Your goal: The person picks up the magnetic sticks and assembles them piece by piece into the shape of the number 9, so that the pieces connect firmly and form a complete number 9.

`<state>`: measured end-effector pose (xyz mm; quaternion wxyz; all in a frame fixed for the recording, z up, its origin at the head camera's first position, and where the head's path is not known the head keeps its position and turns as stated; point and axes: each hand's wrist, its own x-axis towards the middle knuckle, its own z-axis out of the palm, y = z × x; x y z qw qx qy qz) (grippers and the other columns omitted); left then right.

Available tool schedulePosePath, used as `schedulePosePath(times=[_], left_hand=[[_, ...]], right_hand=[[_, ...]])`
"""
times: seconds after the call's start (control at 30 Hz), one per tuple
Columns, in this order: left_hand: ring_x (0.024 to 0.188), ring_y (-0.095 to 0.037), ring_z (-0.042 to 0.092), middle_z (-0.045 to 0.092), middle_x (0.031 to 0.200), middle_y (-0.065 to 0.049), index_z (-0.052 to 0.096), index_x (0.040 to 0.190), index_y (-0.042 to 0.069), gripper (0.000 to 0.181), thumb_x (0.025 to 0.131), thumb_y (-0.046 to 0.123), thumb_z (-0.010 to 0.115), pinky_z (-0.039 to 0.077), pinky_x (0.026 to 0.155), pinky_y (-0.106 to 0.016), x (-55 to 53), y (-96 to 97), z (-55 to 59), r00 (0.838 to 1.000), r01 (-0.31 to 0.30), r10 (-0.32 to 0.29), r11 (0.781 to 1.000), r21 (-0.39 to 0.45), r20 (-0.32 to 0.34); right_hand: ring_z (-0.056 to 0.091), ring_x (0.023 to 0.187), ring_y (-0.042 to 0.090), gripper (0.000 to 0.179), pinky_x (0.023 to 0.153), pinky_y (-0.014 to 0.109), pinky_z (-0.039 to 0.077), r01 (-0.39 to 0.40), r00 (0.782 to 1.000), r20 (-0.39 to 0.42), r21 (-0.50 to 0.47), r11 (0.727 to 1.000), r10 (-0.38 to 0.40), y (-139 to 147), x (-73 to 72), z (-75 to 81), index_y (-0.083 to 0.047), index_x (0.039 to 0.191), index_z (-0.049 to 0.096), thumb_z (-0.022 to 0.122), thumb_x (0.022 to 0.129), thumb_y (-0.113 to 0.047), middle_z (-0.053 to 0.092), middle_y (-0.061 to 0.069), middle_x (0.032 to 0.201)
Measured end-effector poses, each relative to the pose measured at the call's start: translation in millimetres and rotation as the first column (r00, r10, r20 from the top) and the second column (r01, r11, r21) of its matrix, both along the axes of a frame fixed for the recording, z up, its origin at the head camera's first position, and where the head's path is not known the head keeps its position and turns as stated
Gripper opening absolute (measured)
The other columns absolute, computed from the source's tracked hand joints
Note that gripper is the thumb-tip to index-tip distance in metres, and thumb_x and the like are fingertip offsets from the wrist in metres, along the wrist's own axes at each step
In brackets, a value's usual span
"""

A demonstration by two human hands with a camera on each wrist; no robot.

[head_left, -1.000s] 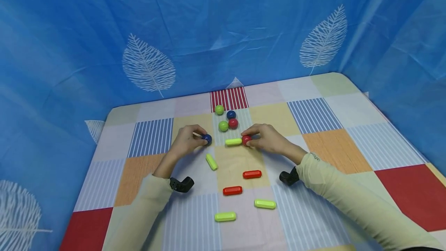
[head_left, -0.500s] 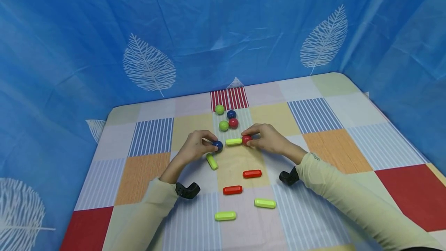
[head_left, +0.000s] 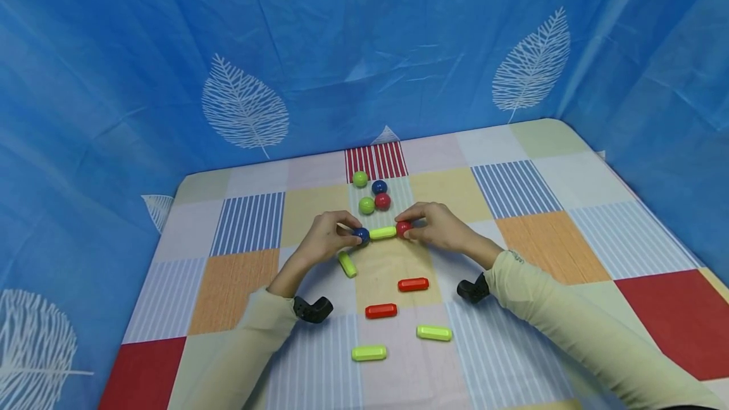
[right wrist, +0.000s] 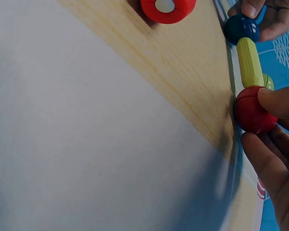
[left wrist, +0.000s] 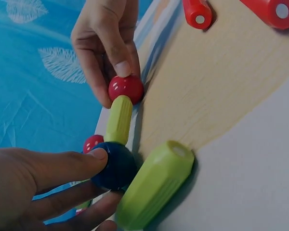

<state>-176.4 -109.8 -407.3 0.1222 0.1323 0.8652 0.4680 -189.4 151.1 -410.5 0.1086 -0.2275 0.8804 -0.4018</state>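
My left hand (head_left: 324, 238) pinches a dark blue ball (left wrist: 114, 166) between thumb and fingers. A red ball (right wrist: 254, 110) is pinched the same way by my right hand (head_left: 441, 228). Between the two balls runs a yellow-green rod (head_left: 382, 233), its left end against the blue ball and its right end against the red one. Just below my left hand lies another yellow-green rod (left wrist: 156, 185) on the cloth; its visible end carries a pale grey disc.
Behind the hands cluster two green balls (head_left: 366, 205), a blue ball (head_left: 379, 187) and a red ball (head_left: 383, 201). Nearer the front lie two red rods (head_left: 412, 285) and two yellow-green rods (head_left: 368, 353). A patchwork cloth (head_left: 319, 350) covers the table; a blue curtain (head_left: 364, 49) hangs behind.
My left hand has carried the blue ball right and slightly nearer, until it meets the rod's left end. My right hand has stayed in place with the red ball.
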Motion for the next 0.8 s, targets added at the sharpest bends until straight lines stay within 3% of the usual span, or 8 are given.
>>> schedulePosePath(times=[0.57, 0.8], left_hand=[[0.09, -0.022, 0.069, 0.069, 0.107, -0.012, 0.069, 0.104, 0.001, 0.019, 0.086, 0.001, 0.073, 0.056, 0.074, -0.032, 0.3, 3.7, -2.0, 1.0, -0.018, 0.018, 0.999, -0.029, -0.01], [0.088, -0.021, 0.068, 0.07, 0.106, -0.01, 0.069, 0.105, 0.002, 0.02, 0.085, 0.001, 0.074, 0.055, 0.073, -0.032, 2.3, 4.7, -3.1, 0.999, -0.03, 0.028, 0.998, -0.055, -0.044]], right_hand=[[0.058, 0.116, 0.028, 0.033, 0.1, 0.047, 0.044, 0.011, 1.0, -0.006, -0.008, 1.0, -0.011, -1.3, 0.5, -3.4, -0.004, 0.119, 0.07, 0.073, 0.086, -0.005, 0.067, 0.009, 0.118], [0.058, 0.116, 0.029, 0.032, 0.1, 0.047, 0.045, 0.004, 1.0, -0.016, -0.009, 1.0, -0.004, -1.3, 1.4, -3.2, -0.003, 0.119, 0.07, 0.071, 0.087, -0.004, 0.066, 0.01, 0.118]])
